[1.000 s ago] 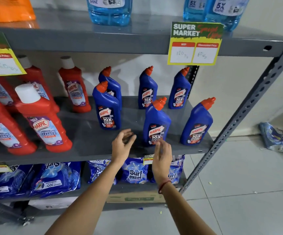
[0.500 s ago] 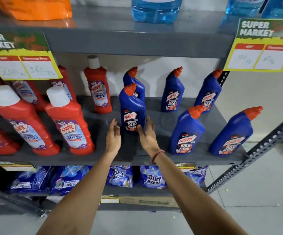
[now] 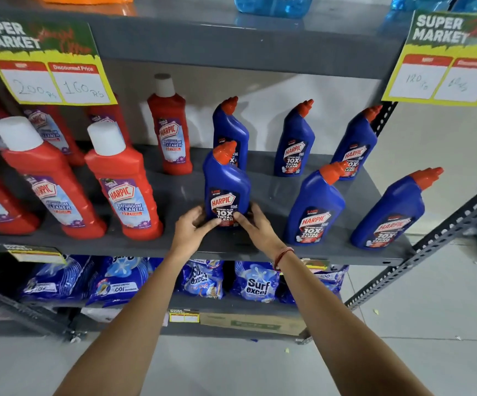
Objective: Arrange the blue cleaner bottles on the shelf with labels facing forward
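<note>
On a grey metal shelf (image 3: pixel 260 250) above a tiled floor, the left hand (image 3: pixel 193 228) and right hand (image 3: pixel 255 227) grasp an upright blue Harpic bottle (image 3: pixel 225 184) between them, label forward.

Lighting: bright, even, diffuse; colours saturated. Soft shadows of the far blue bottles (image 3: pixel 294 141) fall on the pale wall (image 3: pixel 263 110) behind them, offset to the left, so light arrives from the right and front. Underside of upper shelf (image 3: pixel 231 50) shades the far left red bottles (image 3: pixel 51 132). Faint sheen on the grey middle shelf (image 3: pixel 277 192) surface; mild highlights on bottle shoulders.

Quality: wide-angle distortion strong, shelf edges and the perforated upright (image 3: pixel 431 247) bow toward the frame edges. Price cards (image 3: pixel 51 78) at the top corners smeared, printing soft. Centre label legible. Lower shelf packets (image 3: pixel 257 284) dim and slightly soft.
</note>
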A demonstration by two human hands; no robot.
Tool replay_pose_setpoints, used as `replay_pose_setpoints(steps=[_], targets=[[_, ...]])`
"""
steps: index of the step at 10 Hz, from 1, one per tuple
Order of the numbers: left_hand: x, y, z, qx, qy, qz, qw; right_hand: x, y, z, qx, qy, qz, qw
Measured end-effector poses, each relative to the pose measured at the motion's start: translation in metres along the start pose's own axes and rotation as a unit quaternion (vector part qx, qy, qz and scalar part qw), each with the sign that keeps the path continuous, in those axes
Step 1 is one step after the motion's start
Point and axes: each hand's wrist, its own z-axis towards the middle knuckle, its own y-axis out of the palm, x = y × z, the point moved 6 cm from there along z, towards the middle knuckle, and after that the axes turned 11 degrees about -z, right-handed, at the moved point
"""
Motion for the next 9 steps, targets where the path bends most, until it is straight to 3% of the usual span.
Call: replay_pose_setpoints(steps=[7, 8, 9], targets=[[0.005, 0.007, -0.040, 0.051, -0.018, 0.027, 0.998, 0.008, 0.006, -0.030, 0.004, 0.016, 0.023, 1.000], [0.015, 0.010, -0.049, 0.089, -0.011, 0.029, 0.996, 0.004, 0.002, -0.039, 0.028, 0.020, 0.002, 0.999], [0.026, 0.015, -0.067, 0.191, 0.017, -0.012, 0.981, 0.001, -0.007, -0.051, 0.100, 0.007, 0.003, 0.995]])
